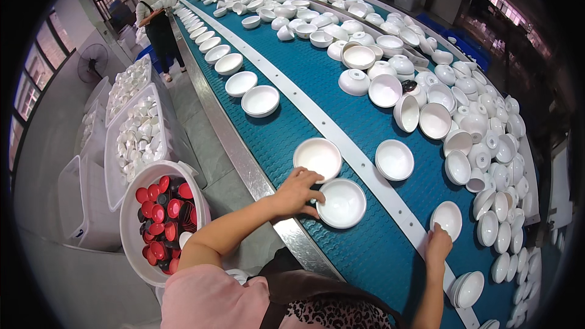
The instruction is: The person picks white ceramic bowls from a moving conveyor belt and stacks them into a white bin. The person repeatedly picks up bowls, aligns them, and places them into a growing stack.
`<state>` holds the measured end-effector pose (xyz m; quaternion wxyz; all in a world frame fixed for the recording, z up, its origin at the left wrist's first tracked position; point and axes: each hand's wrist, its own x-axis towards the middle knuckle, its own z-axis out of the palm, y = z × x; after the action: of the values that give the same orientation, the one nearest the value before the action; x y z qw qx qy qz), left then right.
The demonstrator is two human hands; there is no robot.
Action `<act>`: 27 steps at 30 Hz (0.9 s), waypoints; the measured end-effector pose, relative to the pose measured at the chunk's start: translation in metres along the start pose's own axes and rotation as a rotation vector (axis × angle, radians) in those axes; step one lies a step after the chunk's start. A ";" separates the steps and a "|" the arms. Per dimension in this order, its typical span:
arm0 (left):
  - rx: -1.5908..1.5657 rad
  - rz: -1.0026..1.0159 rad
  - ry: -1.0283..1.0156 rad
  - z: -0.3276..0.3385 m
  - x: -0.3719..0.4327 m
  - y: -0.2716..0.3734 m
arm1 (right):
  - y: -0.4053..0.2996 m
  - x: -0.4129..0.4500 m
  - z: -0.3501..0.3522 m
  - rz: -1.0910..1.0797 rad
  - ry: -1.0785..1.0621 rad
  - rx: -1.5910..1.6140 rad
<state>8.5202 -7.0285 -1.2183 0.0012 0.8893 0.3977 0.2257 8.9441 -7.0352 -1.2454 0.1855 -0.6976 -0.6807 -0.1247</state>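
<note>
My left hand [297, 194] reaches over the near lane of a blue conveyor belt [365, 260] with its fingers spread. Some fingertips lie over the rim of one white bowl [317, 157]; others touch the left edge of a second white bowl [343, 203] just below it. Across the white divider strip [323, 123], my right hand [439, 244] pinches the near rim of a tilted white bowl [447, 219]. A separate upright bowl [394, 160] sits beside the strip. Near my right forearm stands a short stack of bowls [468, 290].
Loose white bowls [475, 123] crowd the belt's far side. A row of bowls [228, 64] runs up the near lane. At left stand a tub [127, 237] of red and black dishes and white bins [109, 164] of small white ware. Two people [157, 32] work farther along.
</note>
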 end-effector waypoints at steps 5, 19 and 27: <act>0.035 -0.173 0.081 -0.053 0.030 -0.059 | -0.095 -0.012 -0.046 -0.353 -0.102 0.291; 0.147 0.028 0.168 -0.078 0.120 0.007 | -0.073 0.166 0.006 -0.416 0.203 0.326; 0.242 0.025 0.259 -0.058 0.158 0.024 | 0.033 0.222 0.000 -0.089 0.430 0.348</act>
<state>8.6061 -6.9434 -1.0983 -0.1601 0.8512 0.4078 0.2890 8.9865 -6.8346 -1.1538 0.4370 -0.5824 -0.6667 -0.1592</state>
